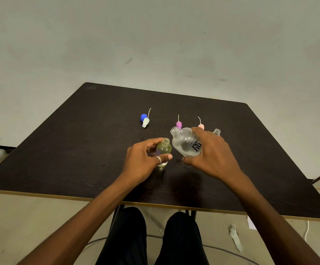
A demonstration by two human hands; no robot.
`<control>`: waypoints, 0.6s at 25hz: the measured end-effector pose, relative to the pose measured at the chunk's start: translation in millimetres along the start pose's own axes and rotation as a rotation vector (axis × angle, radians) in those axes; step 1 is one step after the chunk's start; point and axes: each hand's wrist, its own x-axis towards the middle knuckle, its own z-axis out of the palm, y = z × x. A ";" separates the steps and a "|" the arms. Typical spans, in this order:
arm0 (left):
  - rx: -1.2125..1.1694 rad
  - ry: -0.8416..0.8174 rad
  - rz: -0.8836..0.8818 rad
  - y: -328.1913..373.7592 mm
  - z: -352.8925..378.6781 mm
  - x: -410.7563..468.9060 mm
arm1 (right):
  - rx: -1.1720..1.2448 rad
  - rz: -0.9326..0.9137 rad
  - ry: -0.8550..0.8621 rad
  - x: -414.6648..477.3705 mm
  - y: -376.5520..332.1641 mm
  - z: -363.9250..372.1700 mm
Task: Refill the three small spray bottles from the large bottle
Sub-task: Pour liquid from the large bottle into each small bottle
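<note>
- While the small yellowish clear bottle [164, 149] stands upright and uncapped on the dark worktop [78, 140], the left hand [144, 161] grasps it, with thumb and fingers curled round its body.
- The right hand [210, 155] clasps the large clear plastic bottle with black lettering [184, 142] from above. The bottle is tilted, and its open neck points up and to the left, just beside the small bottle's mouth.
- Whether the large bottle's base touches the worktop cannot be told.
- A second small clear bottle [217, 131], also uncapped, stands just behind the right hand.
- Farther back lie a magenta spray head [179, 124] and a pale pink spray head [201, 126], each with a thin tube.
- Well to the left of these, a round blue cap [143, 117] touches a white spray head [145, 122], which also has a tube.
</note>
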 end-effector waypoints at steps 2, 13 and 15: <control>0.001 0.005 0.001 0.1 0.5 0.0 | 0.153 0.044 0.007 1.4 2.2 -0.7; 0.005 0.120 -0.028 -8.1 -5.6 32.9 | 0.514 0.249 0.107 5.5 13.2 -14.6; 0.028 0.122 -0.037 -11.7 -2.7 43.3 | 0.525 0.254 0.112 5.8 14.1 -17.5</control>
